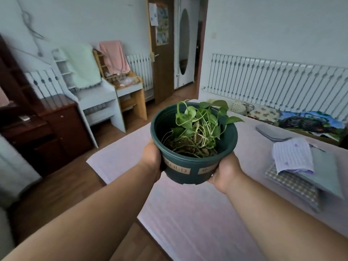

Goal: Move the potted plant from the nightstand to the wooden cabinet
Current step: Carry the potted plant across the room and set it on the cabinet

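The potted plant (192,166) is a dark green plastic pot with tan labels, holding soil and trailing green leaves. I carry it in the air in front of me, above the bed. My left hand (151,161) grips its left side and my right hand (225,174) cups its lower right side. A dark reddish-brown wooden cabinet (62,127) stands at the left against the wall, well away from the pot. The nightstand cannot be made out.
A bed with a pale pink sheet (197,213) lies under my arms, with folded cloths (297,166) and a colourful pillow (308,123) on its right. A white desk (94,98) and a light wooden desk (131,95) stand beside the cabinet. A brown door (162,53) stands at the back.
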Available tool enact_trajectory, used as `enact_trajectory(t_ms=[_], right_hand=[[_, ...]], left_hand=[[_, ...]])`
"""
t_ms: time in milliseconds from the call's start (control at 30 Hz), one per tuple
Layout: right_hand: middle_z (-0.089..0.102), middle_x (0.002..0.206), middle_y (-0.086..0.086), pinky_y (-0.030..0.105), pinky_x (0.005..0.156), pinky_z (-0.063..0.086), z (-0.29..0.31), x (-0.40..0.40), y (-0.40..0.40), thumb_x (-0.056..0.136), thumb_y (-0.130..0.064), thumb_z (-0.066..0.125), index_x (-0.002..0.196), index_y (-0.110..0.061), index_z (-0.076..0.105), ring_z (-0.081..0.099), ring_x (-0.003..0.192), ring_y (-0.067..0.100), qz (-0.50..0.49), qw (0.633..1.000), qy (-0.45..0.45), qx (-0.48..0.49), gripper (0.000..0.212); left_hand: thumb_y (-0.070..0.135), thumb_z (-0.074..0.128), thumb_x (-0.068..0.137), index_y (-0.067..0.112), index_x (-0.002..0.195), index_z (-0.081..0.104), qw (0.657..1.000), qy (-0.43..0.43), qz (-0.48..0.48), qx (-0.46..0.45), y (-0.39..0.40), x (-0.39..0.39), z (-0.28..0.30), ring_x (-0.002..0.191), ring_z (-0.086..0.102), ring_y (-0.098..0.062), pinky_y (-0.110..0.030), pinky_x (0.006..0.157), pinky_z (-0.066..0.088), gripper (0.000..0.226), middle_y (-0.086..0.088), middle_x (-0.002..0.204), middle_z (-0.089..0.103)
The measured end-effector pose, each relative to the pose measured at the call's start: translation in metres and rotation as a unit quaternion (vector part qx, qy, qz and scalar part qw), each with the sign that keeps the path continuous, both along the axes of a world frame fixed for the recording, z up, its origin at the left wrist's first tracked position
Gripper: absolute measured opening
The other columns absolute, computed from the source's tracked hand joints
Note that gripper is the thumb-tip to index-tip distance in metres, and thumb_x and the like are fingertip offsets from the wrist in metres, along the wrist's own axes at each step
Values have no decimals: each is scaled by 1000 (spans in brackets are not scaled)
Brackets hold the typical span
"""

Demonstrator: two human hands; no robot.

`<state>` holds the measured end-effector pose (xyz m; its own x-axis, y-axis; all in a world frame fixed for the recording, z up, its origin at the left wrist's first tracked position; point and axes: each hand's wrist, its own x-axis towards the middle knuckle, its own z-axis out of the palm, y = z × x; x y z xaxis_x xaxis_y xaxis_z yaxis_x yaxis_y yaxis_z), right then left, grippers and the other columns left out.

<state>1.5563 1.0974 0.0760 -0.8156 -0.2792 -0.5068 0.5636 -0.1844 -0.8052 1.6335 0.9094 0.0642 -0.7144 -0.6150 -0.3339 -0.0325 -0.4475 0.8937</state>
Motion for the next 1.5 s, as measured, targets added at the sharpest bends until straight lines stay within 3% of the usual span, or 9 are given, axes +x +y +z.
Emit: enact_trajectory(t_ms=[133,300,433,600,833,1033,1167,1400,1500], right_hand=[[89,124,6,63,114,58,-7,-9,-78,107,-59,43,136,-30,83,81,121,36,92,996,-13,-15,57],[90,122,3,63,111,59,-15,1,-167,104,-56,49,136,-30,83,81,120,34,205,978,-5,-25,53],[90,121,1,58,109,61,-13,30,-230,101,-60,51,131,-32,86,82,119,31,304,952,-4,-29,54],[91,116,6,52,79,72,-21,78,-309,105,-59,47,120,-29,89,89,101,32,385,922,-31,-34,54],[87,130,11,62,115,58,-26,139,-435,108,-70,47,135,-25,85,79,126,40,435,900,-19,-38,64],[88,127,11,64,114,58,-22,186,-559,114,-61,40,137,-23,84,79,124,39,435,900,-25,-33,63],[88,129,9,63,115,57,-25,202,-624,113,-62,40,138,-23,82,78,125,37,419,907,-25,-14,62],[86,130,9,65,114,56,-30,188,-727,107,-70,45,134,-28,84,75,126,38,395,918,-37,-20,62],[88,126,9,64,110,59,-38,167,-782,108,-70,43,134,-29,83,77,124,38,397,917,-43,-17,63]], left_hand=[[62,51,100,31,88,93,995,6,94,11,-54,31,-4,84,88,-24,-37,68,69,54,-3,98,91],[51,59,92,14,120,85,968,-6,249,2,-114,80,-5,120,79,-40,-58,109,61,54,-16,119,87],[54,56,93,20,112,88,943,-12,333,-11,-147,134,-10,117,80,-41,-61,107,61,50,-13,114,89],[55,61,95,17,121,85,913,7,408,-6,-194,196,-13,119,79,-43,-64,110,59,52,-16,119,87],[47,60,99,12,130,81,889,22,456,-21,-298,262,-22,118,79,-45,-65,107,61,51,-20,122,86],[51,62,96,14,128,83,891,9,455,-8,-427,310,-16,117,80,-44,-61,107,62,53,-18,120,87],[58,68,85,21,119,85,900,-5,435,1,-499,324,-17,103,84,-39,-48,82,70,53,-14,109,89],[56,62,86,18,119,86,906,-13,424,-5,-603,309,-14,120,78,-42,-62,111,58,56,-15,116,88],[58,61,86,18,116,86,904,-15,427,1,-659,288,-18,104,81,-38,-50,89,68,56,-14,107,89]])
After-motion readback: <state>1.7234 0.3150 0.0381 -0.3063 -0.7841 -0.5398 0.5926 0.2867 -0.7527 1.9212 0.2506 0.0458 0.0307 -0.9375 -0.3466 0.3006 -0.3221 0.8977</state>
